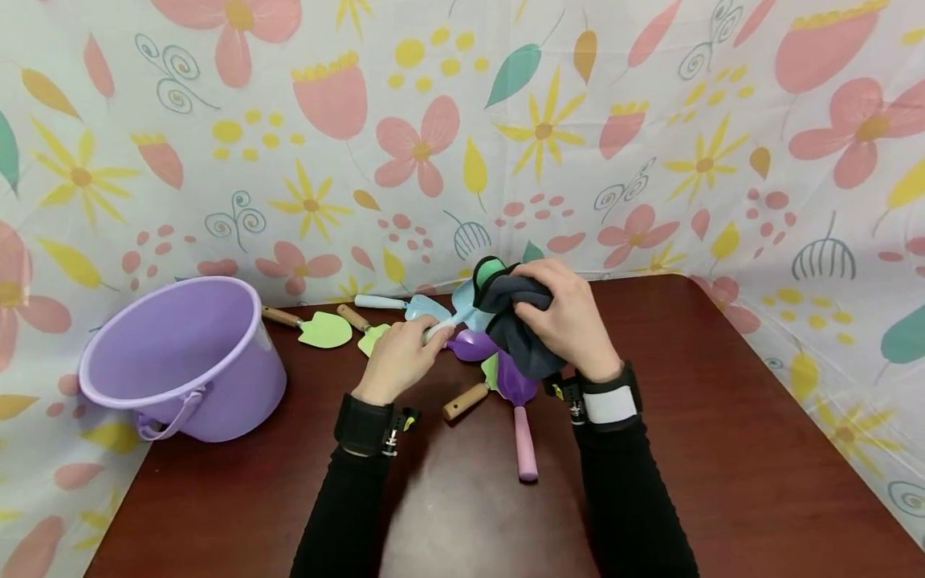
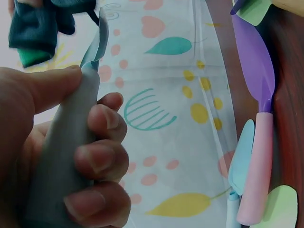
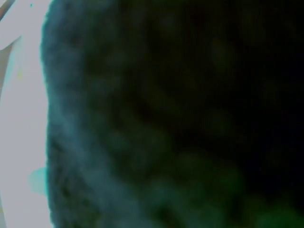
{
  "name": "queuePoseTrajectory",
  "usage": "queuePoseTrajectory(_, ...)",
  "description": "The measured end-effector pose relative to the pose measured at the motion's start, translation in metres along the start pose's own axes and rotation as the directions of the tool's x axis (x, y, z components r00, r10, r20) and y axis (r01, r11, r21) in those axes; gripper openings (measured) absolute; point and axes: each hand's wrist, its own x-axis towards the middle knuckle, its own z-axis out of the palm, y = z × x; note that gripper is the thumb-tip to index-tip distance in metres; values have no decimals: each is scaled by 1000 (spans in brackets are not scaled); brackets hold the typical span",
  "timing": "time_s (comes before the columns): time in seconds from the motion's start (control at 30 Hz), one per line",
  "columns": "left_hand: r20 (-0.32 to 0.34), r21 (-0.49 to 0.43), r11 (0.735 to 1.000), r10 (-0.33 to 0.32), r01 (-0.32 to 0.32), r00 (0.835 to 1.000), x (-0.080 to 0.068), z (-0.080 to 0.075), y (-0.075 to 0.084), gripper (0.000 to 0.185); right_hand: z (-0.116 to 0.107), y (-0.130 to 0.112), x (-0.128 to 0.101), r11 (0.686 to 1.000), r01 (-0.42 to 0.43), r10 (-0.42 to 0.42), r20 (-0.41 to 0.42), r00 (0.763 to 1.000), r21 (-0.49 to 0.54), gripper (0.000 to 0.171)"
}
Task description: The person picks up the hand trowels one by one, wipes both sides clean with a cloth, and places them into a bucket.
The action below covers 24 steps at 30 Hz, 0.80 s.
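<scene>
Nearest the camera in the head view, a purple trowel with pink handle (image 1: 525,441) lies on the dark red table (image 1: 723,482), its handle toward the person and its blade (image 1: 515,384) pointing away. A wooden handle (image 1: 465,401) lies just to its left.

Above these, the left hand (image 1: 397,359) has its fingers curled round the pale grey handle of a light blue trowel (image 1: 462,315). In the left wrist view the fingers (image 2: 102,159) wrap the handle and the thumb lies along it. The trowel is held clear of the table. Its long axis runs from lower left to upper right in the head view, with the blade pointing up and away toward the right hand.

The right hand (image 1: 571,321) grips a dark grey cloth (image 1: 516,333), bunched over the blade of the light blue trowel. A green patch of the cloth shows at its top. The right wrist view shows only dark, blurred fabric.

Farther back, two green trowels with wooden handles (image 1: 318,327) and another light blue trowel (image 1: 405,305) lie on the table. A purple bucket (image 1: 181,357) stands at the left. A floral curtain (image 1: 462,120) forms the backdrop.
</scene>
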Motion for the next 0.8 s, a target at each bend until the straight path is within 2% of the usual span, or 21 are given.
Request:
queuePoseTrajectory(0.1, -38, 27, 1000, 7, -6, 999, 1, 1, 5, 26, 13, 0, 3, 1000, -9, 10, 42, 999, -19, 34)
queuePoseTrajectory(0.27, -104, 132, 990, 67, -53, 992, 5, 11, 15, 31, 32, 4, 5, 997, -27, 36, 128, 991, -74, 35)
queuePoseTrajectory(0.4, -136, 173, 984, 65, -41, 989, 5, 15, 16, 33, 41, 0, 6, 992, -47, 66, 171, 983, -114, 35)
queuePoseTrajectory(0.57, -141, 149, 989, 49, -28, 989, 4, 15, 16, 35, 45, -5, 4, 984, -100, 123, 161, 979, -148, 33)
queuePoseTrajectory(0.8, -142, 130, 990, 78, -60, 987, 5, 12, 17, 38, 44, -2, 4, 968, -183, 206, 127, 970, -174, 33)
